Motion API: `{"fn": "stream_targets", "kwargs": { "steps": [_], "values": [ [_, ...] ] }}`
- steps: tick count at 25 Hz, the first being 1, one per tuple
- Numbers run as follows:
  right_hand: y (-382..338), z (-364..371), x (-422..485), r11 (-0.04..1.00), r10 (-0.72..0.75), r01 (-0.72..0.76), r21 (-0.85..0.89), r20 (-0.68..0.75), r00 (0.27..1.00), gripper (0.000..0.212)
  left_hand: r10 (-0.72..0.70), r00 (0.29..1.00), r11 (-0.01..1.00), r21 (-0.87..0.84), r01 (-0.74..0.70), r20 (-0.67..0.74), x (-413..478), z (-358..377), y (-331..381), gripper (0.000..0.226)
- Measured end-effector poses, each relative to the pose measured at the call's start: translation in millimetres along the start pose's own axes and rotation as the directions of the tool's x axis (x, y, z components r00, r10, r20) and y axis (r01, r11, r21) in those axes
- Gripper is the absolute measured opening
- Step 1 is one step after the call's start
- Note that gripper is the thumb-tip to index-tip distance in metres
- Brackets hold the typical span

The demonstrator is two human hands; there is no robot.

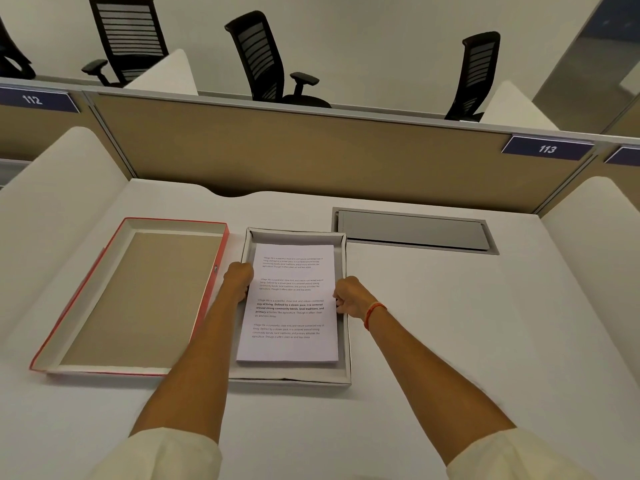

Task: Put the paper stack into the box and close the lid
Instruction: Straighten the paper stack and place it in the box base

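White office desk (pixel 450 341) | my left hand (pixel 239 276) and right hand (pixel 349 296) clamp paper stack (pixel 289 306) edges, settling it square inside box (pixel 343 377) | lid (pixel 138 296) waits upturned at nine o'clock

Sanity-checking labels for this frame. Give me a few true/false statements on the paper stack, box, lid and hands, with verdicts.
1. The paper stack lies inside the box. True.
2. The lid is closed over the box. False: it lies upturned on the desk, to the left of the box.
3. Both hands are at the stack's long edges, the left hand on one side and the right hand on the other. True.
4. The top sheet is blank. False: it carries several blocks of printed text.
5. The orange wristband is on the left wrist. False: it is on the right wrist.
6. The lid has a red outer rim. True.
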State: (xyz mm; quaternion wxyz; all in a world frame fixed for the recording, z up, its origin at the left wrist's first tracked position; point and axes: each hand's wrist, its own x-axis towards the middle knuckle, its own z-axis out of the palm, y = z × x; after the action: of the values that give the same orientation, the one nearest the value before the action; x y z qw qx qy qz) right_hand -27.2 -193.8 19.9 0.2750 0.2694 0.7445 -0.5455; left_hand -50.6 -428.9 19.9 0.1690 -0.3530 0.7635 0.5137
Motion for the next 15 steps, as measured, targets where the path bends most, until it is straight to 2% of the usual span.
{"fn": "stream_targets", "kwargs": {
  "steps": [2, 6, 8, 10, 12, 13, 15],
  "values": [
    [0.0, 1.3, -0.7, 1.0, 0.001, -0.001, -0.006, 0.006, 1.0, 0.027, 0.024, 1.0, 0.998, 0.052, -0.024, 0.002, -0.2, 3.0, -0.6, 0.038],
    [-0.2, 0.2, 0.8, 1.0, 0.015, -0.015, -0.014, 0.024, 1.0, 0.019, 0.185, 0.983, 0.939, 0.298, -0.172, -0.014, -25.1, 11.0, 11.4, 0.044],
    [-1.0, 0.4, 3.3, 1.0, 0.02, -0.019, -0.018, 0.032, 0.999, 0.016, 0.232, 0.972, 0.928, 0.296, -0.228, 0.02, -42.0, 10.9, 14.5, 0.048],
    [-3.9, 0.6, 2.5, 0.999, 0.016, -0.014, -0.046, 0.037, 0.999, 0.014, 0.182, 0.982, 0.966, 0.177, -0.189, 0.052, -61.9, 6.1, 8.8, 0.054],
    [-12.3, 2.2, 2.4, 0.991, -0.056, 0.057, -0.122, 0.012, 0.998, 0.011, 0.095, 0.99, 0.995, -0.048, -0.09, 0.102, -83.2, 1.2, -8.2, 0.056],
    [-19.1, 3.3, 2.9, 0.974, -0.135, 0.129, -0.186, -0.019, 0.991, 0.009, 0.045, 0.988, 0.981, -0.195, -0.016, 0.145, -94.1, -0.1, -19.5, 0.057],
    [-36.8, 4.2, 7.5, 0.896, -0.321, 0.286, -0.339, -0.052, 0.946, 0.013, -0.066, 0.965, 0.891, -0.421, 0.171, 0.252, -113.4, -0.3, -41.2, 0.059]
  ]
}}
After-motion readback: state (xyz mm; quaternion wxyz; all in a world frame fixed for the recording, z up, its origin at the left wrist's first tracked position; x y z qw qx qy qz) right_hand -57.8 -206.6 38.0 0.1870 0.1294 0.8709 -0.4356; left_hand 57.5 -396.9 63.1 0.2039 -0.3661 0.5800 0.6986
